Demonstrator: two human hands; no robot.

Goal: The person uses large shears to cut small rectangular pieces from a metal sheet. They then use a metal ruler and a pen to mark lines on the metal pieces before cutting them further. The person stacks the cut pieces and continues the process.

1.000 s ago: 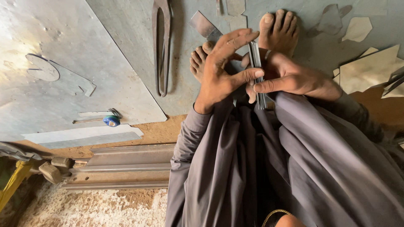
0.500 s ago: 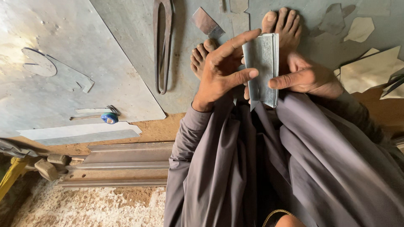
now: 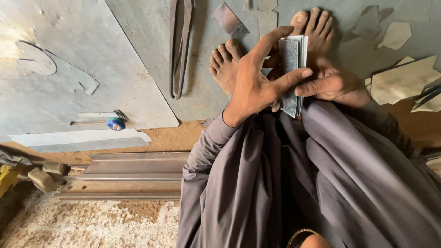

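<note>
A stack of thin grey sheet-metal strips [image 3: 292, 69] stands upright between both hands, above my knees. My left hand [image 3: 255, 85] grips its left side, thumb across the front face and forefinger stretched over the top edge. My right hand [image 3: 333, 85] holds the right side from behind, its forefinger pressing the strips near the thumb. My bare feet [image 3: 317, 27] rest on the metal sheet beyond the hands.
Large metal shears [image 3: 180, 46] lie on the grey sheet [image 3: 92, 69] left of my feet. A cut metal scrap [image 3: 229, 20] lies near the shears. A blue tape measure [image 3: 115, 123] sits at the sheet's edge. Pale offcuts [image 3: 404, 82] lie right. A steel rail [image 3: 133, 177] runs below.
The strips turned from edge-on to face-on between the hands, then tilted slightly; my left thumb moved across the front face. The view shifted a little.
</note>
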